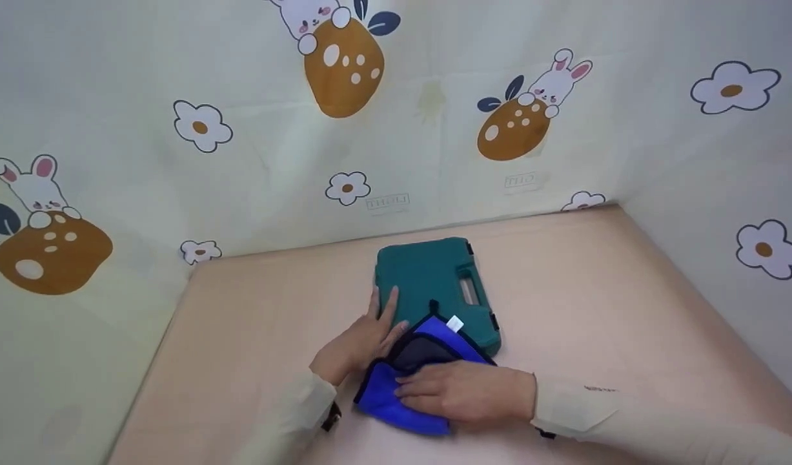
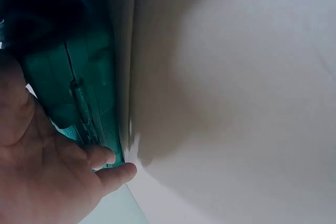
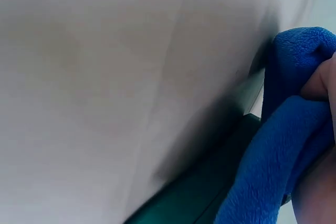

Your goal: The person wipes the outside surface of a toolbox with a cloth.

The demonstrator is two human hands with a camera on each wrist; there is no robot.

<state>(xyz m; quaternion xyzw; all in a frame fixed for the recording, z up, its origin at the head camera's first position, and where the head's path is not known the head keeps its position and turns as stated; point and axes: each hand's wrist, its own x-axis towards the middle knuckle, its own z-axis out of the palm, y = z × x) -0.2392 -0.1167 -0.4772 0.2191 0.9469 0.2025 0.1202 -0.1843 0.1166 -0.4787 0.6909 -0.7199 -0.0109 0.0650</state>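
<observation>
A green plastic carrying case [image 1: 428, 271] with a cut-out handle and black latches lies flat on the table. My left hand [image 1: 363, 339] rests along the case's left edge, its fingers stretched out; in the left wrist view two fingers [image 2: 118, 177] reach past the hinged side. Over the near end of the case lies a blue fleecy cloth [image 1: 396, 403] with black edging, a dark grey patch and a white tag. My right hand [image 1: 467, 391] grips the cloth from above. Folds of the cloth [image 3: 268, 166] bunch around its fingers in the right wrist view.
The pinkish-beige table cover [image 1: 260, 310] stretches around the case. A pale curtain [image 1: 266, 174] printed with rabbits and flowers stands behind the table and along both sides. Behind the case, the table's back edge meets this curtain.
</observation>
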